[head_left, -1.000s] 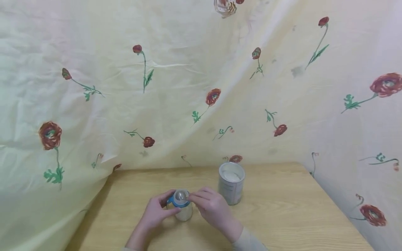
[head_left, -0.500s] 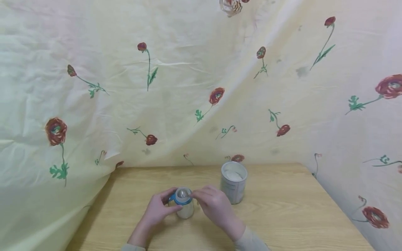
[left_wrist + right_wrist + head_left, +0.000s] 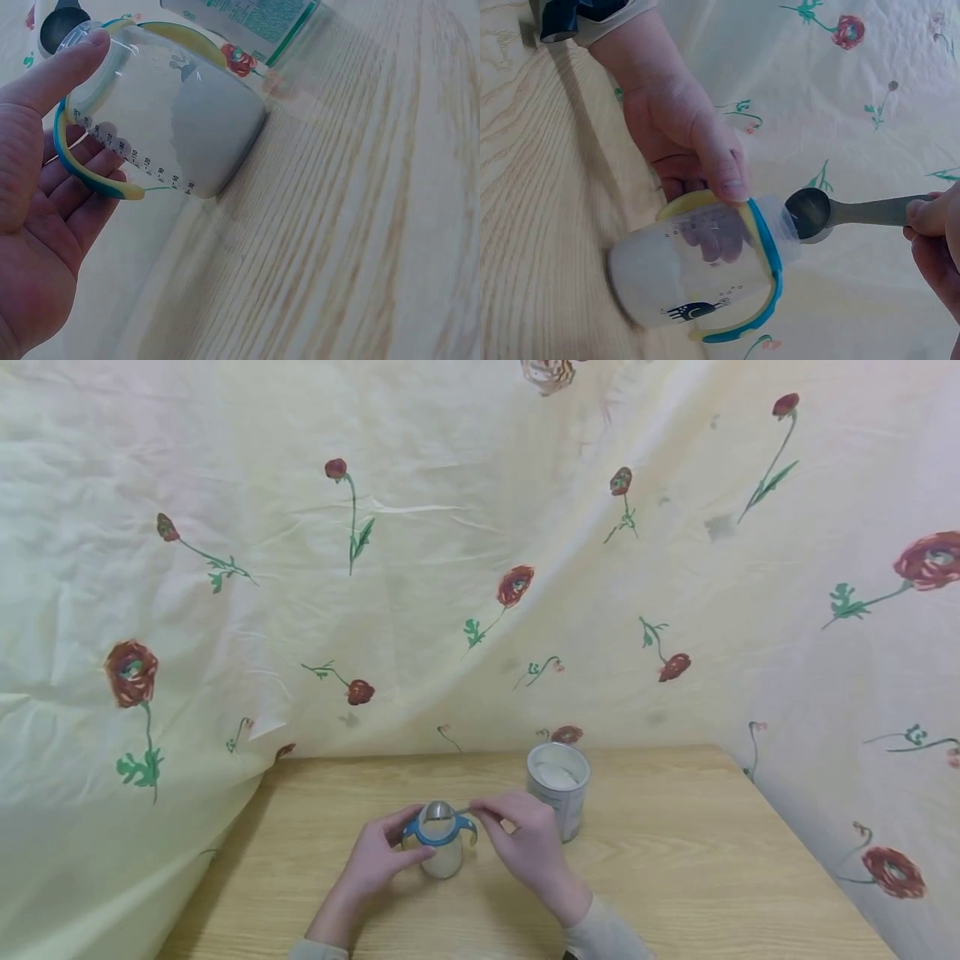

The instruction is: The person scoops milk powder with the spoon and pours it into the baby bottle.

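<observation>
A clear baby bottle (image 3: pixel 444 862) with blue and yellow side handles stands upright on the table, partly filled with white powder. My left hand (image 3: pixel 382 852) holds it near the neck, thumb on the collar (image 3: pixel 765 236) and fingers behind the handle. My right hand (image 3: pixel 528 843) pinches the handle of a grey measuring scoop (image 3: pixel 874 212). The scoop's bowl is tipped at the bottle's open mouth; in the right wrist view its inside looks dark, with no powder visible.
An open tin (image 3: pixel 572 810) of white powder stands behind my right hand on the wooden table (image 3: pixel 675 860). A flower-printed cloth (image 3: pixel 420 610) hangs along the table's back and sides.
My right hand has shifted right and turned, lifting the scoop from inside the bottle's mouth to its rim and tipping its bowl over. The left hand keeps its hold on the bottle.
</observation>
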Demonstrator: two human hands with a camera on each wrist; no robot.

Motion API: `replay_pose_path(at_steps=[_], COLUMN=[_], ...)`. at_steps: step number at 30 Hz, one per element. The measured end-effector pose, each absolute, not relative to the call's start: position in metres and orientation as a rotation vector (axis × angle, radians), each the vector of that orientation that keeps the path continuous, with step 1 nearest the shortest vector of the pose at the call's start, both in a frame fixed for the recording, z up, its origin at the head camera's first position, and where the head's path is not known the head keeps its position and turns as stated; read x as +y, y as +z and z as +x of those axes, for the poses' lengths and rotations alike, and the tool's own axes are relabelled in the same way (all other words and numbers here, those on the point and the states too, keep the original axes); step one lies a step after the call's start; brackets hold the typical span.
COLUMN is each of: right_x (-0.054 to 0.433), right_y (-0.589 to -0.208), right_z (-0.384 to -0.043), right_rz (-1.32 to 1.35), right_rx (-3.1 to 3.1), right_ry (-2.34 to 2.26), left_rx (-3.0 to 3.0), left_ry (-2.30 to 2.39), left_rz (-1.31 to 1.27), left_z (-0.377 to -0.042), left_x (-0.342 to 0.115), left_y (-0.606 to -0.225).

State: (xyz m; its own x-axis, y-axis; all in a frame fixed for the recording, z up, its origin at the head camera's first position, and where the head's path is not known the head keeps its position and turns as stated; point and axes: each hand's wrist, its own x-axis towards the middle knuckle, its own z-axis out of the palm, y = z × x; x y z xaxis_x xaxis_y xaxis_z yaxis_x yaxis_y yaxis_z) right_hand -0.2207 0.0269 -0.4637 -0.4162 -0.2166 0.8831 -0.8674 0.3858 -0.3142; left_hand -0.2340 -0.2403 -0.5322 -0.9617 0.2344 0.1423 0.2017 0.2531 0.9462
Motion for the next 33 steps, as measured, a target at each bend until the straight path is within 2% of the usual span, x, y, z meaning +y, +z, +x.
replay_pose_path(at_steps=[19,33], right_x=[0.041,0.079], right_y=[-0.450,-0.443], right_z=[-0.225,-0.228], right_rz=[0.822,0.510], right_rx=[-1.819,-1.830], right_ry=[1.279,1.364], left_rx=[2.491,2.735], left_ry=[1.875,1.909], left_rz=[0.469,0.799], left_z=[-0.231,-0.232], left_x=[-0.238,-0.199], left_y=[-0.521,-0.486])
